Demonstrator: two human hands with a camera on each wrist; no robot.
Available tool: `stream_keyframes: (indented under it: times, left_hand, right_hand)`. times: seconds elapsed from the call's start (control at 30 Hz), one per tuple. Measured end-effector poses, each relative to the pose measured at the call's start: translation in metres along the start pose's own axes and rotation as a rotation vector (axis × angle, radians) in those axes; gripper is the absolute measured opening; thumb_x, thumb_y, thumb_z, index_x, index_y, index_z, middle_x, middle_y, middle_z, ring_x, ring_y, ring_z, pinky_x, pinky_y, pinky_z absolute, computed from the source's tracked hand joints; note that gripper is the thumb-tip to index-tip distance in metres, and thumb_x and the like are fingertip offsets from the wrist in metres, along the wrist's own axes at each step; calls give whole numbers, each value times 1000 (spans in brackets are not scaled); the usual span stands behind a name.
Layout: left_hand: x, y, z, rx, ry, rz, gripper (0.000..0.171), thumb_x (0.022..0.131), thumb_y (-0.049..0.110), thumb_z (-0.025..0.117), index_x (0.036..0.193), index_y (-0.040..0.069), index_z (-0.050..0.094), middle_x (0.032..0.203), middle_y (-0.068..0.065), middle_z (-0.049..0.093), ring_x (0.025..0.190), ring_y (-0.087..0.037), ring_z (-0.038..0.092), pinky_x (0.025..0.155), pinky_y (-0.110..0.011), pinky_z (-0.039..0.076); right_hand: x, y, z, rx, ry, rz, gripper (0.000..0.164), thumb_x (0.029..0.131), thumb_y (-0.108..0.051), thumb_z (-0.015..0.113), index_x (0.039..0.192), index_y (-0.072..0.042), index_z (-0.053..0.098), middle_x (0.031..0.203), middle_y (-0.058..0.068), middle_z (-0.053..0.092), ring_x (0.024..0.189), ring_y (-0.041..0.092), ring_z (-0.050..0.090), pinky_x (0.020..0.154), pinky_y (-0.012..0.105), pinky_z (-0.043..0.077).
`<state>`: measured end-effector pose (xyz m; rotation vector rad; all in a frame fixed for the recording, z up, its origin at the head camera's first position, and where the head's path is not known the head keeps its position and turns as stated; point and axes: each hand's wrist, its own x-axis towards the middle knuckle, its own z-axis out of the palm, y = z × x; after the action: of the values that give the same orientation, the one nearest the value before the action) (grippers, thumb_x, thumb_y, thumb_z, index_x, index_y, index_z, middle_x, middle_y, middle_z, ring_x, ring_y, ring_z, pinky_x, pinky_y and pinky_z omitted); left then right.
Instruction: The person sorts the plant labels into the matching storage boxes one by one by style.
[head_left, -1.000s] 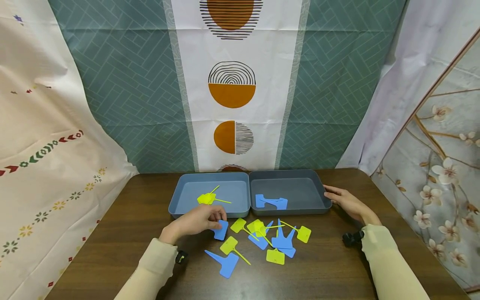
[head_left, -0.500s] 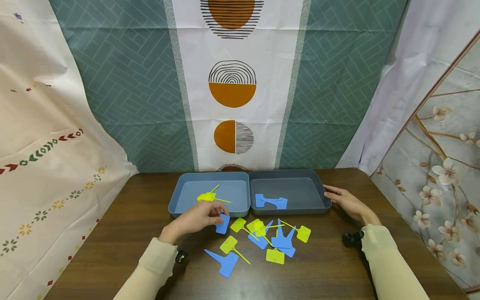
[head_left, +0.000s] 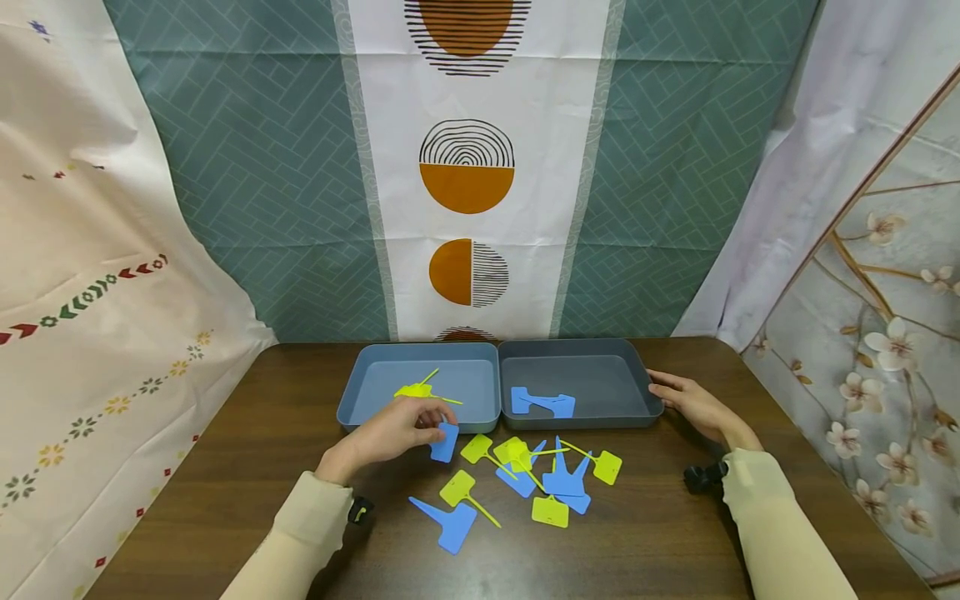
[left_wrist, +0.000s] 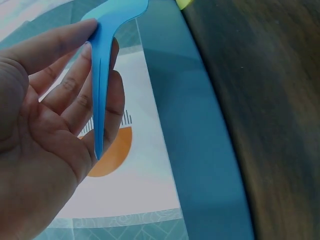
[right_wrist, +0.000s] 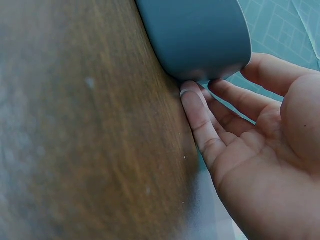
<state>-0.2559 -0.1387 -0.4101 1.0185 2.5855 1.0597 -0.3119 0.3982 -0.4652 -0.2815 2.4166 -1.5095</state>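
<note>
My left hand (head_left: 396,430) pinches a blue T-shaped plant label (head_left: 445,442) between thumb and fingers, just in front of the blue-grey tray (head_left: 489,427). In the left wrist view, the pointed stem of that plant label (left_wrist: 101,85) hangs down across the fingers. Yellow plant labels (head_left: 415,391) lie in the blue-grey tray, partly behind the hand. My right hand (head_left: 697,408) touches the right end of the dark grey tray (head_left: 592,422) with fairly straight fingertips. Blue plant labels (head_left: 560,406) lie inside this tray.
In front of the trays, several loose yellow labels (head_left: 551,512) and blue labels (head_left: 562,483) overlap on the wooden table (head_left: 637,542). A blue label (head_left: 454,528) and a yellow one (head_left: 457,488) lie nearer the front. Patterned cloth (head_left: 300,208) hangs behind the table.
My left hand has lifted the blue plant label slightly up and away, toward the front wall of the blue-grey tray. My right hand stays at the dark tray's end.
</note>
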Motion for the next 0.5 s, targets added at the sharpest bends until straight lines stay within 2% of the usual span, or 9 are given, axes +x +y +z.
stream_keyframes:
  times: [0.17, 0.37, 0.5]
  left_hand:
    - [4, 7, -4, 7, 12, 27, 18, 99, 10, 71, 117, 13, 73, 91, 7, 67, 83, -9, 64, 77, -30, 55]
    - [12, 19, -13, 20, 19, 29, 17, 101, 11, 69, 118, 14, 73, 94, 7, 68, 85, -10, 63, 78, -31, 55]
    - [23, 27, -19, 40, 25, 33, 17, 102, 11, 68, 118, 14, 73, 95, 7, 68, 85, -11, 63, 78, -31, 55]
  right_hand:
    - [0, 1, 0, 2, -3, 0, 74, 111, -37, 51, 164, 4, 18, 167, 32, 17, 150, 48, 28, 111, 32, 42]
    - [0, 1, 0, 6, -7, 5, 73, 111, -35, 50, 164, 4, 17, 167, 32, 17, 150, 49, 28, 114, 38, 40]
    - [0, 2, -1, 8, -7, 6, 73, 111, -35, 50, 164, 4, 17, 167, 32, 18, 149, 49, 29, 109, 29, 42]
